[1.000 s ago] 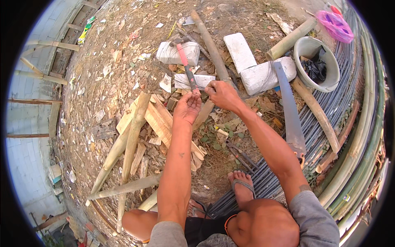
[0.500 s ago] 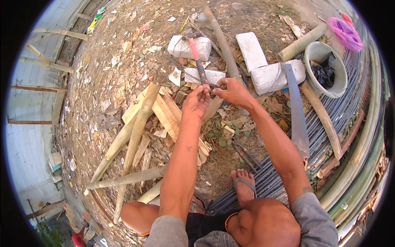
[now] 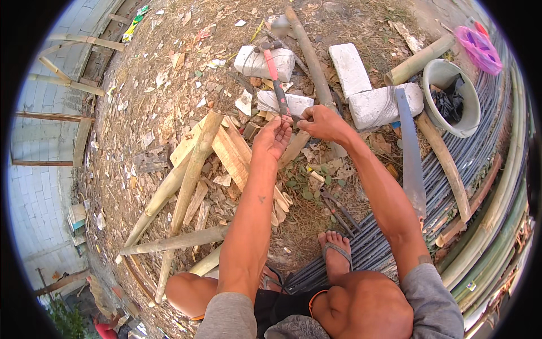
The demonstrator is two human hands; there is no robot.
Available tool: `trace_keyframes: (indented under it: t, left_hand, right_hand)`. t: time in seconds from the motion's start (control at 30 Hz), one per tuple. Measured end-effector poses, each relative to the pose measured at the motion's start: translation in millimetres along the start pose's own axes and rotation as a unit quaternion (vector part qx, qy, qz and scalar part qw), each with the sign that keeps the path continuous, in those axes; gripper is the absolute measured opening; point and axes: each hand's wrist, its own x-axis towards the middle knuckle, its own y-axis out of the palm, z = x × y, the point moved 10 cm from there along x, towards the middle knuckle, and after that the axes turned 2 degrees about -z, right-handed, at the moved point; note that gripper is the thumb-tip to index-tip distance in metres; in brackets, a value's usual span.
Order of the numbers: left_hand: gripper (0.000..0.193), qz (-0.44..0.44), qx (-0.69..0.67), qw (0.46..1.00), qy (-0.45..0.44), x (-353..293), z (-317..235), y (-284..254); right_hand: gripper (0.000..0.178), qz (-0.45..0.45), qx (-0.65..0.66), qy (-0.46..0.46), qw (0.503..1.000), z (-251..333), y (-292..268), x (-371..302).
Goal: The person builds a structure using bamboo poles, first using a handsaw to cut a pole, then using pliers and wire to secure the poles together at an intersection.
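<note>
My left hand (image 3: 273, 137) is palm up in front of me, its fingers curled and the tips pinched together. Close beside it on the right, my right hand (image 3: 324, 123) is closed, thumb against forefinger. A small dark, thin thing shows between the two sets of fingertips, too small to name. Just beyond them lies a hammer (image 3: 279, 90) with a red and black handle; its head rests on a white block (image 3: 248, 63), and the handle end reaches my left fingertips. Whether those fingers touch the handle I cannot tell. A second white block (image 3: 299, 104) lies behind the hands.
At right are a handsaw (image 3: 411, 152), a grey bucket (image 3: 473, 118) with black plastic inside, more white blocks (image 3: 349, 70), and bundled dark rods (image 3: 375, 240). Pincers (image 3: 337, 210) lie near my foot. Bamboo poles (image 3: 189, 175) and split wood lie at left on littered ground.
The view has shifted slightly, so the ground objects sit a little further right and lower. Both hands stay together at the hammer's handle end, with only slight finger movement.
</note>
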Motion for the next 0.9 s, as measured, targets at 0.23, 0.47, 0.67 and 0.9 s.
trace_keyframes:
  t: [0.23, 0.47, 0.67, 0.9]
  left_hand:
    - [0.016, 0.008, 0.014, 1.0, -0.009, -3.2, -0.9, 2.4]
    - [0.019, 0.03, 0.148, 0.989, -0.001, -6.9, -30.7, 1.6]
    - [0.019, 0.021, 0.167, 0.986, 0.014, -7.9, -37.5, 8.4]
    - [0.019, 0.01, 0.12, 0.993, 0.015, -11.6, -30.0, 7.6]
  right_hand:
    - [0.038, 0.016, -0.061, -0.033, 0.997, 2.1, -1.7, 4.6]
    - [0.039, 0.073, -0.019, -0.02, 0.997, 10.3, 12.1, 1.3]
    - [0.039, 0.068, 0.008, -0.031, 0.997, 4.7, 15.8, 1.6]
    - [0.047, 0.037, 0.034, -0.007, 0.999, -9.8, 15.2, 9.3]
